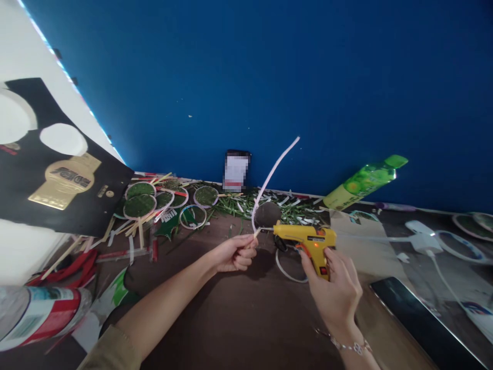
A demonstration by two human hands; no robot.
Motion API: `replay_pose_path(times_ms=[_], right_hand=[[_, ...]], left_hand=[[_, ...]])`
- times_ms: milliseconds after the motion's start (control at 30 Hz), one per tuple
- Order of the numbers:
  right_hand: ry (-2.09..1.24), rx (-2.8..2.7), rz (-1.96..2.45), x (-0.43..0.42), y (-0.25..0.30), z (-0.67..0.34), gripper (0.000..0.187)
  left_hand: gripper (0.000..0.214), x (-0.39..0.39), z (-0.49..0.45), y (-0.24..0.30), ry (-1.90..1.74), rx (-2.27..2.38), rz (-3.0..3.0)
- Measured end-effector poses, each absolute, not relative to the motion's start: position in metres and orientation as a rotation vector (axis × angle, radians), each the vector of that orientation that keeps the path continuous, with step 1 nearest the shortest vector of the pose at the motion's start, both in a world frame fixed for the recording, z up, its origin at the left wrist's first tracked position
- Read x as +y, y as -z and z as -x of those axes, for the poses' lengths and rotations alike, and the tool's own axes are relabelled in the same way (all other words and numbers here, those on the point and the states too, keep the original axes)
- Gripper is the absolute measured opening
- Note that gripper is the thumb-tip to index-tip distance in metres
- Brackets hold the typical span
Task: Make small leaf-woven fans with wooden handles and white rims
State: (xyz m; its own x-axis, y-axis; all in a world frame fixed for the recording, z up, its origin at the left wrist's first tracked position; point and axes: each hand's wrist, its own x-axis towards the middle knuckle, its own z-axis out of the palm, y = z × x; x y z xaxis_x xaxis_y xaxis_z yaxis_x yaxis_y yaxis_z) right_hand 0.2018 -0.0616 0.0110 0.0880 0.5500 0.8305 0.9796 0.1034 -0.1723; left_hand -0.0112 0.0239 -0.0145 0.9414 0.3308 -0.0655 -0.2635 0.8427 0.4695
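My left hand (239, 253) is closed in a pinch around a thin wooden stick (257, 233), of which only a short end shows past the fingers. A long pale pink strip (270, 177) rises from that end and curves up to the right. My right hand (337, 282) grips a yellow hot glue gun (304, 235) by its handle, a finger at the orange trigger. An orange light glows on the gun's side. Its nozzle points left, close to the stick and the strip's lower end; whether they touch, I cannot tell.
Several round, green-filled hoops with sticks (139, 206) lie at the left. Cut green scraps (231, 206) line the blue wall (269, 77). A green-capped bottle (362, 182) leans there. A phone (423, 321), cardboard (360, 246) and a white charger (422, 239) occupy the right; a bottle (42, 313) lies left.
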Motion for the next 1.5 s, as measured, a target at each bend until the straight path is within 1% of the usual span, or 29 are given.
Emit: replay_pose_path(times_ms=[633, 900, 1100, 1367, 1433, 1500], right_hand=[[0.664, -1.575, 1.569, -0.062, -0.008, -0.203, 0.025], [0.782, -1.598, 1.519, -0.065, -0.012, -0.199, 0.028], [0.898, -1.635, 1.548, -0.073, -0.006, -0.2, 0.037], [1.022, -1.573, 1.534, -0.078, -0.002, -0.204, 0.037], [0.994, -1.516, 1.533, -0.075, -0.005, -0.204, 0.039], [0.889, -1.457, 1.555, -0.071, -0.008, -0.206, 0.041]], left_hand=[[0.023, 0.024, 0.012, 0.012, -0.311, 0.162, -0.438], [0.025, 0.024, 0.012, 0.013, -0.314, 0.176, -0.445], [0.026, 0.024, 0.012, 0.011, -0.322, 0.178, -0.448], [0.027, 0.026, 0.012, 0.012, -0.327, 0.168, -0.397], [0.027, 0.026, 0.012, 0.014, -0.336, 0.165, -0.374], [0.026, 0.027, 0.012, 0.016, -0.341, 0.16, -0.353]])
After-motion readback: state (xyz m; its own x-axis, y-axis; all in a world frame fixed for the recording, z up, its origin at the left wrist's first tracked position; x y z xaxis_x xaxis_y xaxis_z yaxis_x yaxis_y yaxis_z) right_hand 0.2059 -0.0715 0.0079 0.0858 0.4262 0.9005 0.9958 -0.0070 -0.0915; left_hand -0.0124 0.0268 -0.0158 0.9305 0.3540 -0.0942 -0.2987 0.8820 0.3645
